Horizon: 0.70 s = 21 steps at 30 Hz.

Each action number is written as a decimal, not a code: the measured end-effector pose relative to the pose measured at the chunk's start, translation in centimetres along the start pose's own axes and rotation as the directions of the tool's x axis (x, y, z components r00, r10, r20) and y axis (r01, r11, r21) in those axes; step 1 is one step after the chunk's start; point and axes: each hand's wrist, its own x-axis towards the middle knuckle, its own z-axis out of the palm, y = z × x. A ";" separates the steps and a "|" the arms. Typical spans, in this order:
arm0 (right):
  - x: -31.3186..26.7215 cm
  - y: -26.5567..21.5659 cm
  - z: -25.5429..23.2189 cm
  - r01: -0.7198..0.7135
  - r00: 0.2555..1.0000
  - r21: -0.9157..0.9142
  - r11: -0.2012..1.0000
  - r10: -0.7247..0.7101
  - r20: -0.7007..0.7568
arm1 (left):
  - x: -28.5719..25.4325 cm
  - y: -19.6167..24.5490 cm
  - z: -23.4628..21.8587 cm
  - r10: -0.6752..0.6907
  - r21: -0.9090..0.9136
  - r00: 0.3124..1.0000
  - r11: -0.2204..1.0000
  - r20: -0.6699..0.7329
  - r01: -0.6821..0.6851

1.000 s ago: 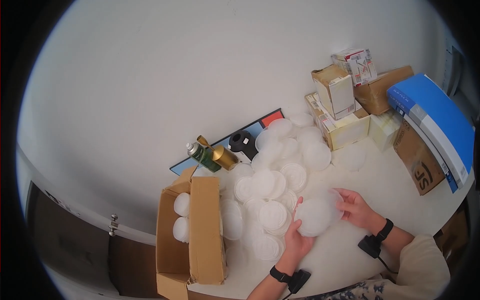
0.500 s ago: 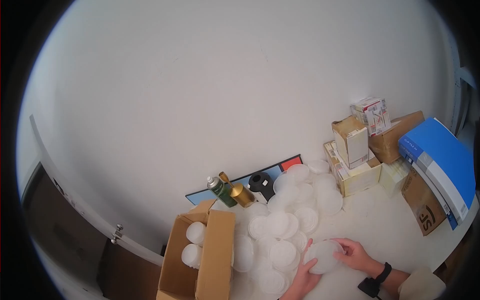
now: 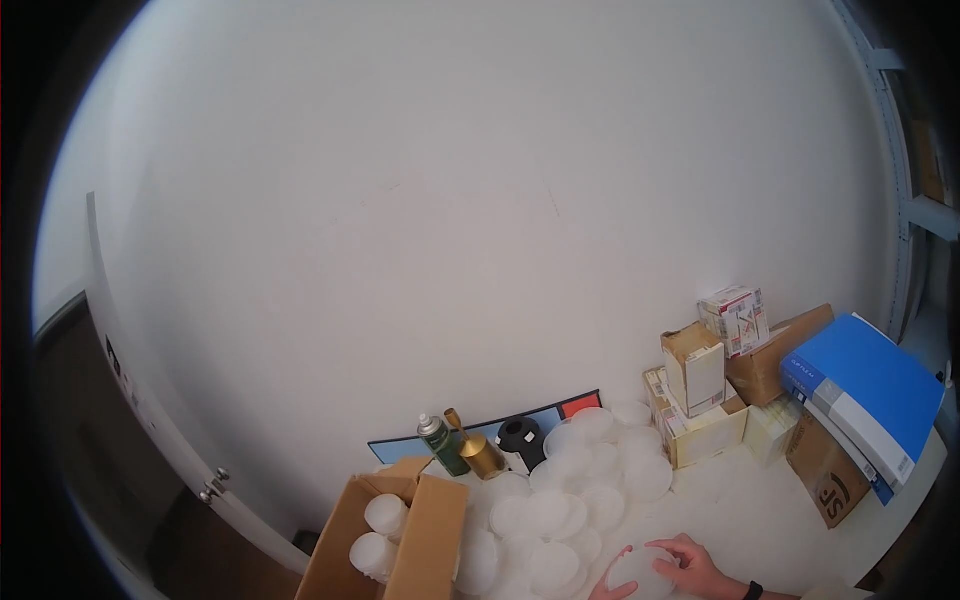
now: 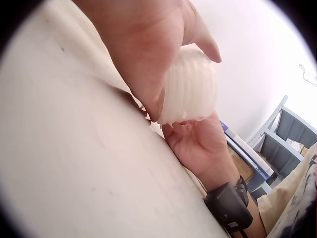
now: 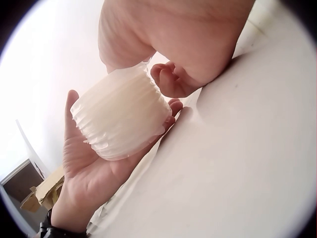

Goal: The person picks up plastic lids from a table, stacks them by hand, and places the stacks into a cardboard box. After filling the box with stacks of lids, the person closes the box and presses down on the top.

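A stack of round, translucent white plastic lids lies between my two hands, its ridged edges visible in both wrist views. My left hand cradles the stack from below, its thumb up one side and fingertips round the other. With curled fingers, my right hand grips the stack's near edge; part of that grip is hidden behind the hand. The head view catches the stack at its bottom edge, the right hand on its right side and little of the left hand showing.
Many loose lids are heaped on the white table. An open cardboard box with white lid stacks stands left. Behind are a spray can, a brass-coloured vessel and a black object; boxes and blue binders stand right.
The head view has tilted upward, so table and hands sit lower in it. My right hand, earlier at a lid edge jutting out right, is now closer in against the stack.
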 end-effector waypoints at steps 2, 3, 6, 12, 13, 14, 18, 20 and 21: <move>0.0 -0.1 0.4 0.113 0.993 0.057 0.992 -0.112 -0.026 | 1.7 -2.8 -6.4 0.045 0.246 0.997 0.967 0.059 -0.058; -0.2 -0.9 0.4 0.120 0.993 0.051 0.991 -0.119 -0.029 | 3.3 -7.8 -15.9 0.069 0.476 0.991 0.872 0.114 -0.116; -0.3 -1.7 0.4 0.152 0.988 -0.086 0.985 -0.152 0.010 | 5.7 -6.7 -15.0 0.101 0.473 0.986 0.868 0.129 -0.151; 0.0 0.4 -0.2 0.152 0.986 -0.024 0.988 -0.149 0.079 | 6.6 -4.5 -12.7 0.191 0.459 0.977 0.863 0.094 -0.212; 0.0 0.8 -0.2 0.151 0.986 -0.024 0.988 -0.149 0.079 | 6.5 -4.3 -12.2 0.203 0.455 0.975 0.863 0.086 -0.220; 0.2 1.5 -0.2 0.228 0.968 0.019 0.974 -0.229 0.105 | 6.5 -4.2 -11.7 0.215 0.449 0.973 0.864 0.079 -0.228; -0.3 -0.2 -0.5 0.105 0.966 0.183 0.978 -0.144 0.213 | 6.5 -3.3 -9.3 0.272 0.428 0.960 0.861 0.064 -0.273; -0.8 -2.8 -0.6 -0.052 0.956 0.283 0.958 -0.035 0.292 | 6.3 -2.6 -8.1 0.310 0.418 0.949 0.856 0.053 -0.303; -0.9 -3.6 -0.6 -0.217 0.923 0.368 0.904 0.068 0.378 | 6.0 -2.2 -7.4 0.329 0.414 0.943 0.853 0.046 -0.318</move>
